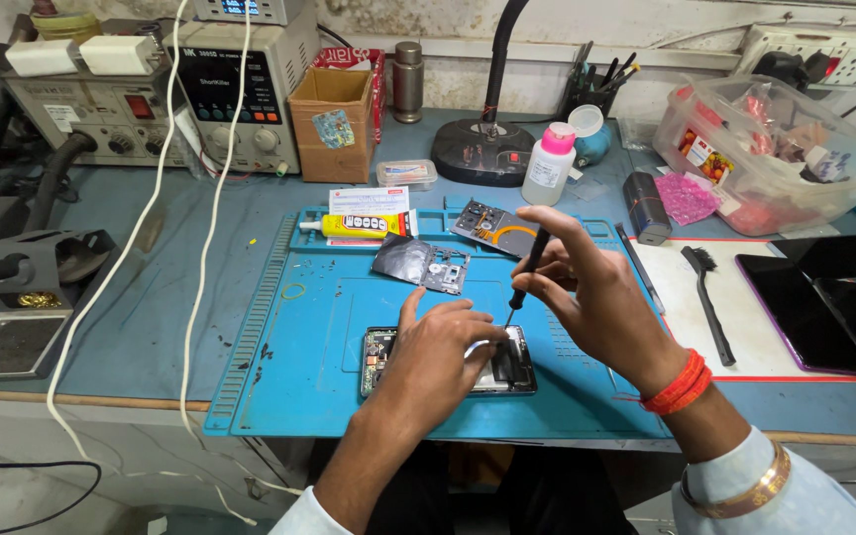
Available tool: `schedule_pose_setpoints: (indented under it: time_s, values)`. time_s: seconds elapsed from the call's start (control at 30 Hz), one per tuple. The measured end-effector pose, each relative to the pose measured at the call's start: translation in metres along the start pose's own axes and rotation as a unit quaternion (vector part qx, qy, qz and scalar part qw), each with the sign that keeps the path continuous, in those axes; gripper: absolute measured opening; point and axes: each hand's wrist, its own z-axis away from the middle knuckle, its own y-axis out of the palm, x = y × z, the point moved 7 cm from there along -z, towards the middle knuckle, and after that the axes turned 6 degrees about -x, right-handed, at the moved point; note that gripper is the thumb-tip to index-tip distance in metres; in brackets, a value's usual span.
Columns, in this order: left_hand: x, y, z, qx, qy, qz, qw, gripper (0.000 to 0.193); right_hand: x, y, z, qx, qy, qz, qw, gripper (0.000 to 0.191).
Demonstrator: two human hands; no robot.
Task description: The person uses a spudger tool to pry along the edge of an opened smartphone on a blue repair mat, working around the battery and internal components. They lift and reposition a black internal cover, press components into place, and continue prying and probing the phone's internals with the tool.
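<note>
Right-hand grip (587, 287) is narrow, fingertips pinched around a thin black screwdriver (528, 266) that stands nearly upright, its tip down at the opened phone (448, 362). The left hand (443, 352) lies flat over that phone, fingers spread and pressing it to the blue work mat (279, 386); it closes on nothing, only pins the phone down. The phone sits at the near middle of the mat, its inner boards showing at the left edge, much of it hidden under the left palm, so where the tip meets it is probably near the upper right part, though the view does not settle this.

Just beyond the hands lie a dark removed cover piece (421, 264) and another phone part (495, 228) with an orange ring. A yellow glue tube (354, 226) lies at the mat's far edge. A white bottle with a pink cap (549, 163) stands behind, beside the black lamp base (482, 149). To the right, a black brush (707, 297) rests on a white sheet, with dark phones (824, 307) beyond it. A white cable (131, 248) crosses the surface (170, 327) on the left, well clear of both hands.
</note>
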Motion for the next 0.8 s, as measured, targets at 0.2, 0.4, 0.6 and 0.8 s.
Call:
schedule_pose_setpoints:
  time_s: [0.2, 0.4, 0.6, 0.8]
  values:
    - [0.037, -0.022, 0.0, -0.053, -0.068, 0.006, 0.996, 0.017, -0.014, -0.003, 0.01, -0.064, 0.029, 0.061, 0.996, 0.068]
    - [0.12, -0.096, -0.015, -0.123, -0.13, -0.191, 0.965, 0.014, -0.03, -0.005, 0.034, -0.156, 0.02, -0.008, 0.988, 0.071]
    - [0.175, -0.107, -0.025, -0.031, -0.16, -0.282, 0.945, 0.013, -0.05, -0.01, 0.05, -0.239, 0.044, -0.111, 0.964, 0.068]
    - [0.195, -0.094, -0.024, 0.021, -0.207, -0.277, 0.938, 0.008, -0.052, -0.011, 0.052, -0.233, 0.058, -0.089, 0.967, 0.067]
